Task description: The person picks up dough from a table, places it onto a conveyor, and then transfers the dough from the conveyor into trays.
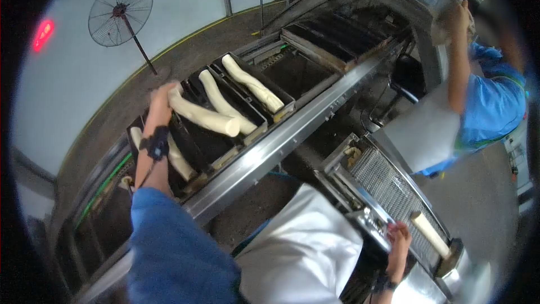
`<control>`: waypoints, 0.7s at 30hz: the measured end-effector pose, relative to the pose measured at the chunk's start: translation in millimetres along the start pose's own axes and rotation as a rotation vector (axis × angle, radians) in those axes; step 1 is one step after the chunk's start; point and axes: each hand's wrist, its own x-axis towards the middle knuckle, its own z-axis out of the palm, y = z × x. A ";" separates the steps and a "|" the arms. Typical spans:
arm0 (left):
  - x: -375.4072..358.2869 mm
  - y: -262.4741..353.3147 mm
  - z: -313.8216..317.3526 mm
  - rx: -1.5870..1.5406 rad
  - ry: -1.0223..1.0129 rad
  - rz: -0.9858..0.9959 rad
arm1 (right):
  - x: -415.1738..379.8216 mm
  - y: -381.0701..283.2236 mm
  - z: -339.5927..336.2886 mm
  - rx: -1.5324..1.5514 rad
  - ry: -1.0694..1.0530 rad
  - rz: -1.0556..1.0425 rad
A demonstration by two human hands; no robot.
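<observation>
A long pale dough roll [203,118] hangs slanted over the black baking tins, its far end in the grip of my left hand [162,104]. Under and beside it, more dough rolls lie in the tins: one dough roll [219,101] just behind, another dough roll [253,84] further right, and two to the left, partly hidden by my forearm. My right hand [399,241] is at the metal side of a mesh conveyor [388,183], fingers loosely bent and apparently holding nothing. Close to it, a single dough roll [430,235] rests on the mesh.
The tins sit on a line with a steel rail [264,155] along its near side. Dark lidded tins [343,34] stand further up the line. A co-worker in a blue shirt [492,101] stands at right, arms raised. A fan [120,11] is by the wall.
</observation>
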 end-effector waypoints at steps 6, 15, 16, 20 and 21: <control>-75.0 39.4 72.7 -0.403 -0.094 -0.770 | 108.2 -10.2 -23.8 -0.936 0.386 -0.694; -82.9 33.1 74.7 -0.170 -0.135 -0.712 | 203.2 -54.8 -22.2 -1.535 0.188 -0.354; -81.2 50.9 81.0 -0.077 -0.105 -0.745 | 204.3 -63.4 -15.7 -1.552 0.216 -0.353; -72.7 123.0 146.9 -0.059 -0.021 -0.514 | 197.7 -82.6 18.7 -1.717 0.354 -0.460; -67.8 109.3 167.5 0.020 -0.035 -0.283 | 190.1 -95.2 25.3 -1.632 0.339 -0.478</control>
